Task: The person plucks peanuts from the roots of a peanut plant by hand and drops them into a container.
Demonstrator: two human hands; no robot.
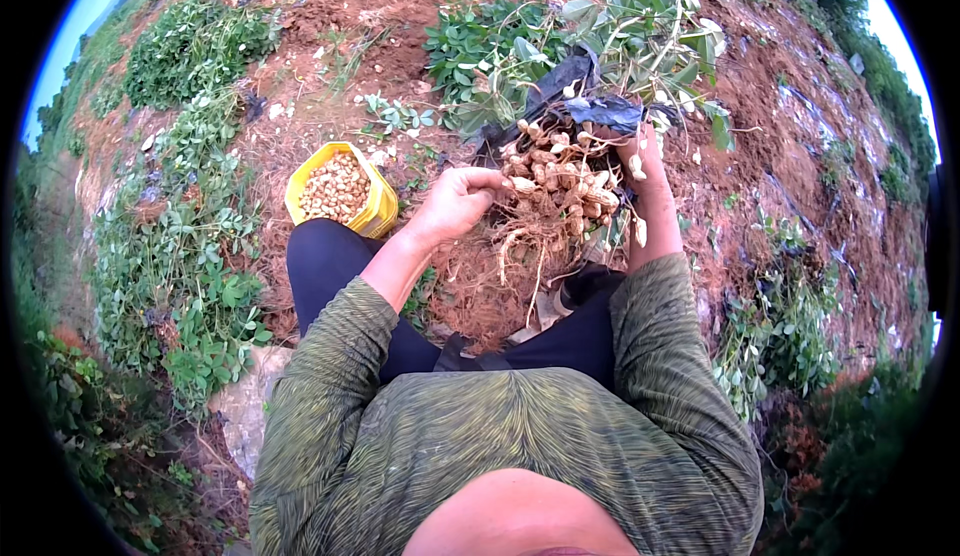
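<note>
An uprooted peanut plant (645, 38) lies across my right side, its leafy top pointing away from me and its roots with many peanut pods (562, 177) towards me. My right hand (634, 143) is closed around the stems just behind the pods, its fingers partly hidden by leaves and torn black plastic film (562, 83). My left hand (461, 200) is at the left edge of the cluster, thumb and forefinger pinching a peanut pod (523, 185). A yellow plastic container (382, 207) holding picked peanuts (335, 187) stands left of my left hand, beside my knee.
Heaps of pulled peanut plants (199, 46) lie on the reddish soil at the left, with more plants (784, 323) at the right. A leafy heap (480, 46) sits ahead. Strips of plastic film (806, 113) run through the soil at the right.
</note>
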